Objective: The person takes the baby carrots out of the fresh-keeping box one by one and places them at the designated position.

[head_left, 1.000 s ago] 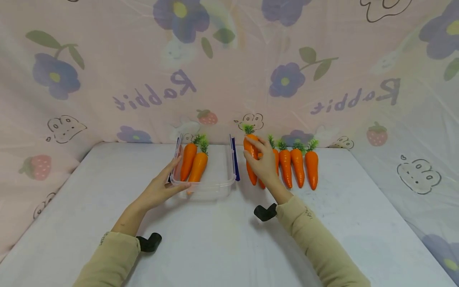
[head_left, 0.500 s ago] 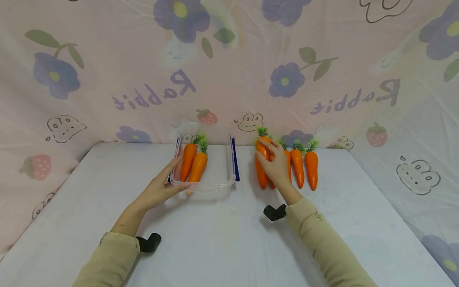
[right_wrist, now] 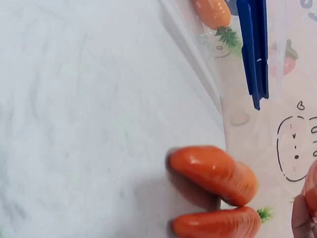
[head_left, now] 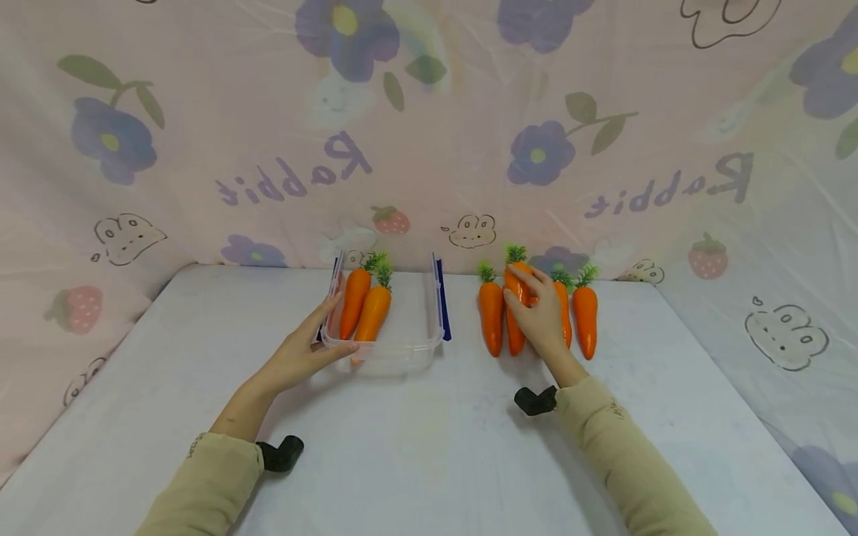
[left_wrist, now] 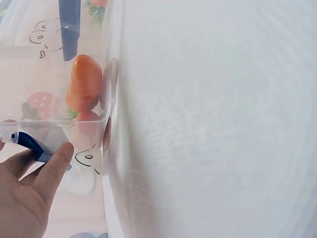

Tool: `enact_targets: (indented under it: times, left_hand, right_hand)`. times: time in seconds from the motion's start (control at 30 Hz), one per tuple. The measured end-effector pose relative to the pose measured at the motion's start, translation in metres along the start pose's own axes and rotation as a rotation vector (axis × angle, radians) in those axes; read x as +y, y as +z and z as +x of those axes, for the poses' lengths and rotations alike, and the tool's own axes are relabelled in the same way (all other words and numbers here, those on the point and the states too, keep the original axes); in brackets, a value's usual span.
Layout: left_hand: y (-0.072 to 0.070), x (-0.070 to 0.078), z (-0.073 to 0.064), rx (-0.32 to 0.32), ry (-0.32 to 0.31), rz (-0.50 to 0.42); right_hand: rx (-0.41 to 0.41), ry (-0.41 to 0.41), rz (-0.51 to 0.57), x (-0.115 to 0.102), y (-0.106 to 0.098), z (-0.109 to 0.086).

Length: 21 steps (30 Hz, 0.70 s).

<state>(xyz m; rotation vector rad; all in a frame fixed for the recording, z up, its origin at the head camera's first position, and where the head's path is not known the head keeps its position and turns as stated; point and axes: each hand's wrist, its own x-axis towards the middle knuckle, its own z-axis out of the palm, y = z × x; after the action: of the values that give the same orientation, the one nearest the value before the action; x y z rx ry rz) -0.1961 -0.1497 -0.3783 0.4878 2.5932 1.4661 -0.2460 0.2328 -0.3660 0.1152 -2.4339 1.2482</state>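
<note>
A clear plastic box (head_left: 410,345) with blue side latches holds two orange carrots (head_left: 373,313) with green tops. My left hand (head_left: 295,357) rests at its front left corner, index finger along the left side and thumb at the front rim. In the left wrist view, its fairly straight fingers lie around a blue latch (left_wrist: 37,147). My right hand (head_left: 541,309) pinches a carrot (head_left: 515,286) between thumb and fingers, over the row of carrots right of the box. In the right wrist view this carrot (right_wrist: 312,188) shows only at the right edge. The hand hides parts of the carrots behind it.
One carrot (head_left: 491,316) lies at the left end of the row and another (head_left: 585,320) at the right end, all on the white table (head_left: 415,454). A printed cloth (head_left: 415,164) hangs along the table's back edge. Black wrist mounts (head_left: 535,400) stick out from both sleeves.
My right hand has moved right with the carrot, from beside the box to over the row, uncovering the leftmost carrot. The left hand and the box have stayed in place.
</note>
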Motion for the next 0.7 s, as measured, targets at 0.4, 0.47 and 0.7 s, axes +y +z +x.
enact_targets:
  times: [0.4,0.47,0.7]
  left_hand:
    - [-0.001,-0.002,0.000,-0.003,0.014,0.001]
    - [-0.001,-0.002,-0.001,-0.004,0.016,-0.002]
    - [-0.001,-0.003,0.000,-0.004,0.017,-0.005]
  right_hand:
    - [0.020,0.023,-0.032,0.020,-0.015,-0.001]
    - [0.020,0.035,-0.053,0.022,-0.018,-0.002]
    - [0.059,0.017,-0.079,0.040,-0.027,0.000]
